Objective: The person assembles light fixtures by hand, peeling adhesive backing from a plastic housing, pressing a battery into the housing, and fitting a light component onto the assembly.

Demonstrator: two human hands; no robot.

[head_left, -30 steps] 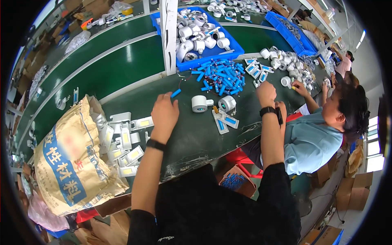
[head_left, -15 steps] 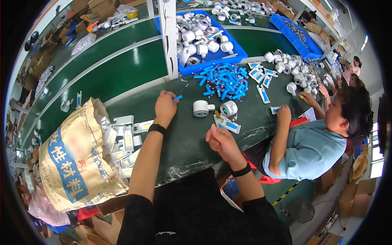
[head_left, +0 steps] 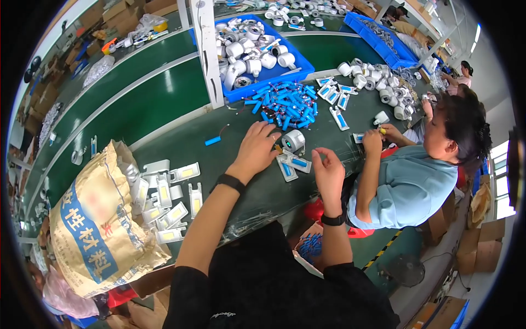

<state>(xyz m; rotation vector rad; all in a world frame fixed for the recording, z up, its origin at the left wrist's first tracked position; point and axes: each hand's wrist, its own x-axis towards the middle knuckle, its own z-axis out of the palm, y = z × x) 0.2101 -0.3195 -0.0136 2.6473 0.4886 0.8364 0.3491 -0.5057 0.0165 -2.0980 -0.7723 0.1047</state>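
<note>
My left hand is bent down over the bench, fingers curved over the spot where a white round housing stood; whatever is under it is hidden. Just right of its fingertips stands another white housing with a small green light. Two white panels with blue cells lie in front of that housing. My right hand hovers beside these panels, fingers loosely apart and holding nothing. A single blue battery cell with a thin wire rests to the left of my left hand.
Behind my hands are a heap of blue cells and a blue crate of white housings. A paper sack and white lamp panels occupy the left. A co-worker sits close on the right, near piled housings.
My left hand has let go of the blue cell and moved right, over the housing. My right hand has moved right and its fingers have opened. The view has shifted slightly.
</note>
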